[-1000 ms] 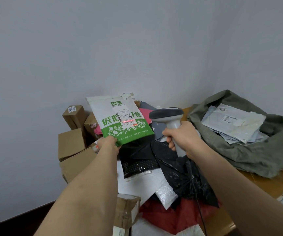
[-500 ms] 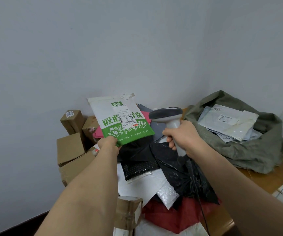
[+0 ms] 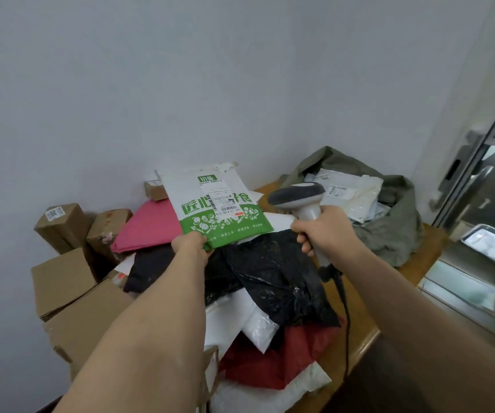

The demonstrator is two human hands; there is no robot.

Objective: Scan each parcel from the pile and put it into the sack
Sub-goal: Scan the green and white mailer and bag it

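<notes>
My left hand (image 3: 191,244) pinches the lower corner of a white and green mailer parcel (image 3: 210,204), held up with its label facing me. My right hand (image 3: 322,234) grips the handle of a grey barcode scanner (image 3: 298,196), whose head sits just right of the parcel's label. Its black cable hangs down over the pile. Below both hands lies the pile: a black plastic parcel (image 3: 276,272), a pink parcel (image 3: 148,226), a red one (image 3: 282,353) and white mailers (image 3: 240,317). The olive-green sack (image 3: 398,231) lies open at the back right with white parcels inside.
Several cardboard boxes (image 3: 61,281) are stacked at the left against the grey wall. The wooden table (image 3: 362,305) shows at the right of the pile. A metal and glass door (image 3: 478,204) and a steel tray (image 3: 487,242) lie at the far right.
The view has swung to the right, bringing the door into sight. The parcel and scanner have stayed close together, and the red scan line seen on the label a second ago is gone.
</notes>
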